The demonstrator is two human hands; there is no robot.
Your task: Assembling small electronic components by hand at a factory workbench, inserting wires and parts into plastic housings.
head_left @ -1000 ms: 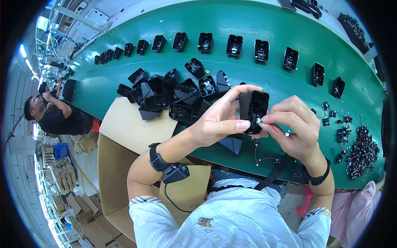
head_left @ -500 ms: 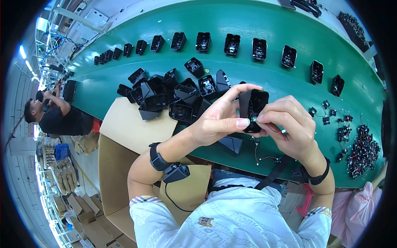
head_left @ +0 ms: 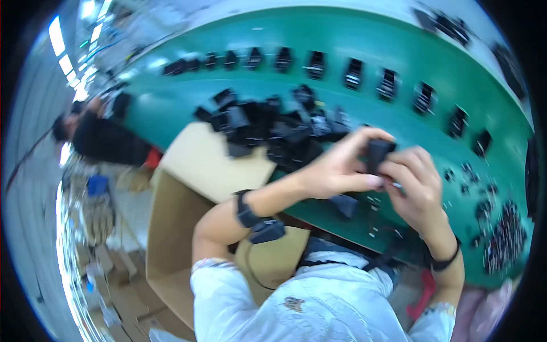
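The case [head_left: 378, 154], black and blurred, is held up in front of the person over the near part of the green table [head_left: 410, 34]. The left hand [head_left: 337, 171] has it from the left: the fingers curl behind its top and the thumb lies across its lower part, so that grip is narrowed onto the case. The right hand [head_left: 420, 181] is at its lower right side, fingers bent and drawn close together (a small pale spot shows by the fingertips, but the blur hides whether they pinch anything, so I cannot tell).

Just below the hands, another case [head_left: 343, 205] lies on the table, and a small wired part [head_left: 373, 214] is to its right. To the left is a heap of cases [head_left: 268, 125], tumbled against one another; beyond it a curved row of cases [head_left: 353, 74], set apart along most of its length, crosses the table. On the right are a few scattered parts [head_left: 467, 178] and, nearer the person, a dense dark pile [head_left: 504, 239].

An open carton [head_left: 171, 228] is at the left, its flap [head_left: 219, 159] reaching over the table edge. A co-worker [head_left: 111, 137] in dark clothing is farther left.
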